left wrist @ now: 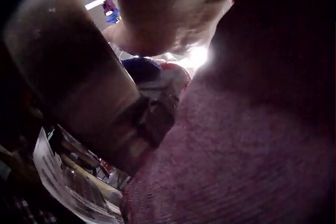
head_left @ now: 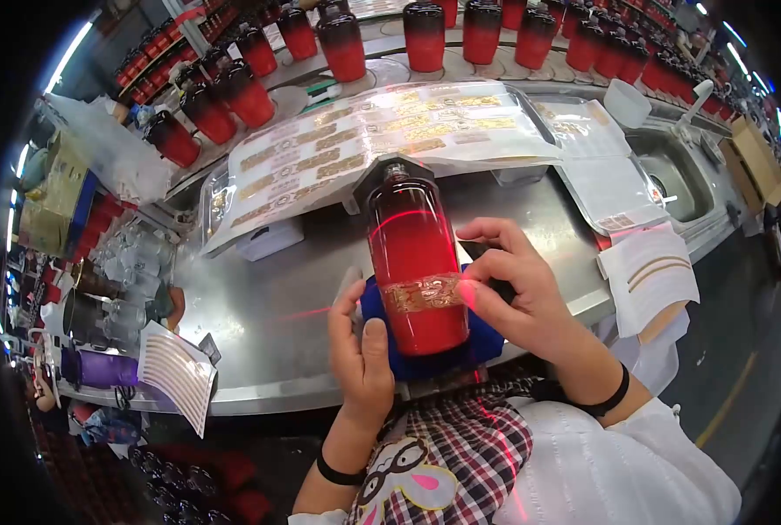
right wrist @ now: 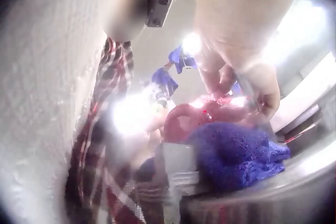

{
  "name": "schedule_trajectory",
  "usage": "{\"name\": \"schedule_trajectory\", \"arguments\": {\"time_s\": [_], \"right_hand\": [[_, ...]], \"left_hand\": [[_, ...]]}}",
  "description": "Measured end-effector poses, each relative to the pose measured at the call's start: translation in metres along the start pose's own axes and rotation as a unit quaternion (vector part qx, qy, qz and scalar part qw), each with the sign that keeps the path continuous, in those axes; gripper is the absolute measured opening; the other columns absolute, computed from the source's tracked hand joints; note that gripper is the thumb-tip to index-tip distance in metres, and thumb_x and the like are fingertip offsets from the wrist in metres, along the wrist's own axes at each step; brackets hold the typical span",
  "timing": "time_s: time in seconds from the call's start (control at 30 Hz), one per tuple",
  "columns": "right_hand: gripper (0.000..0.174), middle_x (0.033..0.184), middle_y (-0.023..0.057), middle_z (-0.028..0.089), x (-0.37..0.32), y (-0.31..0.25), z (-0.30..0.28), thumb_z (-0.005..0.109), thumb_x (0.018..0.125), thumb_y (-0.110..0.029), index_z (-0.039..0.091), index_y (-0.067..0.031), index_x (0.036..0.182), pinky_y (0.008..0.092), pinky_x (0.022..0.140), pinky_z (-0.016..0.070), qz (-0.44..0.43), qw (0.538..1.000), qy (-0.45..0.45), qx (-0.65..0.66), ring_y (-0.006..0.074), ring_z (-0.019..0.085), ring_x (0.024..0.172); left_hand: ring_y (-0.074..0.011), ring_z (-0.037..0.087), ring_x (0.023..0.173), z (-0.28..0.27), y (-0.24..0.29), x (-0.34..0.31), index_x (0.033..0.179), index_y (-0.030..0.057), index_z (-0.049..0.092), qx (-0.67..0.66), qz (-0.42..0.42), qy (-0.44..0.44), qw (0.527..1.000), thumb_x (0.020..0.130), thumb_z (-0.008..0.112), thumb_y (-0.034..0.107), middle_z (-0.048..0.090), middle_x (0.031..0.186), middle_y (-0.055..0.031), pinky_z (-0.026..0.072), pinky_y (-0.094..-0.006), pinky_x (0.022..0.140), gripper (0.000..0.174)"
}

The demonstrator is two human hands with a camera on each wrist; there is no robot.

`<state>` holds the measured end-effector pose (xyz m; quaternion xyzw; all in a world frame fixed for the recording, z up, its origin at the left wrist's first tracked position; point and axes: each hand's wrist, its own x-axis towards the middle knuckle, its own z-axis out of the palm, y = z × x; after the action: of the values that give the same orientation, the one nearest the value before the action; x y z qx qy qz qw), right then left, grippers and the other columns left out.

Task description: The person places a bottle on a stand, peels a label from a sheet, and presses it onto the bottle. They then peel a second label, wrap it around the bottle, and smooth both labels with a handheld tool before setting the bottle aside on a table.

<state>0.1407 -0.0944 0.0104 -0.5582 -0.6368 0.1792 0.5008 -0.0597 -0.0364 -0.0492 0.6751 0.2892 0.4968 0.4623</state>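
Note:
In the head view, a red bottle with a black top (head_left: 415,232) lies tilted on a blue cloth (head_left: 487,344), its neck pointing away. A gold patterned clear label (head_left: 421,294) crosses its lower body. My right hand (head_left: 531,293) pinches the label's right end between thumb and fingers at the bottle's side. My left hand (head_left: 362,363) is beside the bottle's left side, fingers and thumb extended; whether it touches the glass is unclear. The right wrist view shows the blue cloth (right wrist: 236,155) under the bottle's base. The left wrist view is mostly dark.
Sheets of gold labels (head_left: 320,157) cover a raised tray behind the bottle. Several red bottles (head_left: 425,39) line the conveyor beyond. A sink (head_left: 675,171) and a white sheet (head_left: 649,271) are at the right; a striped sheet (head_left: 176,374) hangs at the left edge.

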Motion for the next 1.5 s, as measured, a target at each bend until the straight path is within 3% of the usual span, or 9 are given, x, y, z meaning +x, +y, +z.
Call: {"name": "schedule_trajectory", "arguments": {"time_s": [0.23, 0.43, 0.63, 1.1, 1.2, 1.3, 1.4, 1.43, 1.5], "right_hand": [[0.009, 0.121, 0.0164, 0.052, 0.012, -0.02, -0.001, 0.068, 0.086, -0.009, 0.063, -0.002, 0.085, 0.0333, 0.084, 0.0474, -0.011, 0.999, -0.028, 0.034, 0.024, 0.058, 0.096], [0.009, 0.118, 0.0169, 0.054, 0.009, -0.013, -0.002, 0.067, 0.085, -0.009, 0.063, -0.0012, 0.084, 0.0329, 0.082, 0.0477, 0.008, 0.999, -0.017, 0.027, 0.0236, 0.059, 0.095], [0.01, 0.117, 0.0166, 0.055, 0.0, -0.008, -0.004, 0.068, 0.086, -0.01, 0.063, -0.0008, 0.085, 0.0321, 0.082, 0.0472, 0.037, 0.999, -0.01, 0.017, 0.0235, 0.059, 0.097], [0.011, 0.117, 0.0148, 0.055, -0.007, 0.012, 0.004, 0.069, 0.087, -0.011, 0.064, -0.0015, 0.086, 0.0295, 0.076, 0.048, 0.041, 0.999, -0.002, 0.028, 0.0192, 0.058, 0.09], [0.007, 0.118, 0.015, 0.056, -0.009, 0.019, 0.004, 0.067, 0.088, -0.008, 0.065, -0.0022, 0.091, 0.0286, 0.073, 0.0485, 0.024, 1.0, 0.001, -0.004, 0.0181, 0.06, 0.088], [0.015, 0.112, 0.0146, 0.061, -0.01, 0.022, 0.001, 0.064, 0.09, -0.006, 0.064, -0.0042, 0.104, 0.0284, 0.071, 0.0497, 0.03, 0.993, 0.103, -0.04, 0.0176, 0.062, 0.083], [0.028, 0.102, 0.014, 0.065, -0.006, -0.014, -0.007, 0.062, 0.091, -0.005, 0.058, -0.0045, 0.119, 0.0304, 0.069, 0.0511, 0.069, 0.992, 0.101, 0.04, 0.0182, 0.063, 0.076], [0.033, 0.092, 0.0131, 0.066, -0.002, -0.02, -0.004, 0.062, 0.091, -0.005, 0.054, -0.003, 0.123, 0.0322, 0.069, 0.0517, 0.054, 0.994, 0.073, 0.057, 0.0201, 0.065, 0.074], [0.029, 0.09, 0.0142, 0.065, 0.004, -0.027, 0.007, 0.061, 0.091, -0.006, 0.054, -0.0022, 0.119, 0.0326, 0.069, 0.0519, 0.057, 0.997, 0.015, 0.055, 0.0223, 0.066, 0.075]], "left_hand": [[-0.0234, 0.046, 0.129, 0.005, -0.009, 0.01, 0.139, -0.0068, 0.036, -0.06, -0.056, -0.022, 0.996, 0.104, 0.046, 0.033, 0.045, 0.139, -0.0186, 0.0349, -0.0355, 0.109, 0.054], [-0.023, 0.046, 0.124, 0.008, 0.0, 0.014, 0.138, -0.0064, 0.037, -0.155, -0.11, -0.028, 0.981, 0.101, 0.054, 0.028, 0.048, 0.134, -0.0176, 0.0333, -0.0361, 0.108, 0.054], [-0.0233, 0.046, 0.125, 0.01, -0.002, 0.014, 0.137, -0.0058, 0.037, -0.119, -0.115, -0.024, 0.986, 0.097, 0.062, 0.027, 0.047, 0.134, -0.017, 0.0332, -0.0367, 0.109, 0.058], [-0.0221, 0.048, 0.121, 0.011, 0.0, 0.017, 0.139, -0.0051, 0.033, -0.123, -0.127, -0.035, 0.984, 0.099, 0.058, 0.029, 0.048, 0.131, -0.0173, 0.0367, -0.0355, 0.105, 0.058], [-0.022, 0.049, 0.12, 0.011, 0.001, 0.017, 0.14, -0.0052, 0.032, -0.128, -0.128, -0.037, 0.983, 0.099, 0.058, 0.029, 0.049, 0.131, -0.0181, 0.0366, -0.0353, 0.105, 0.059], [-0.0214, 0.05, 0.119, 0.01, 0.001, 0.016, 0.14, -0.005, 0.032, -0.096, -0.123, -0.04, 0.987, 0.099, 0.058, 0.029, 0.05, 0.13, -0.0179, 0.0381, -0.0344, 0.103, 0.059], [-0.0196, 0.052, 0.113, 0.013, 0.005, 0.015, 0.14, -0.0045, 0.032, -0.097, -0.134, -0.03, 0.986, 0.1, 0.057, 0.029, 0.052, 0.126, -0.0168, 0.0413, -0.0326, 0.098, 0.058], [-0.0189, 0.053, 0.111, 0.015, 0.007, 0.016, 0.14, -0.0043, 0.032, -0.106, -0.139, -0.028, 0.984, 0.1, 0.056, 0.029, 0.053, 0.124, -0.0164, 0.0425, -0.0319, 0.096, 0.058], [-0.0168, 0.053, 0.111, 0.018, 0.006, 0.017, 0.141, -0.0016, 0.031, -0.098, -0.125, -0.032, 0.987, 0.101, 0.052, 0.028, 0.054, 0.124, -0.0156, 0.0433, -0.0309, 0.096, 0.054]]}}
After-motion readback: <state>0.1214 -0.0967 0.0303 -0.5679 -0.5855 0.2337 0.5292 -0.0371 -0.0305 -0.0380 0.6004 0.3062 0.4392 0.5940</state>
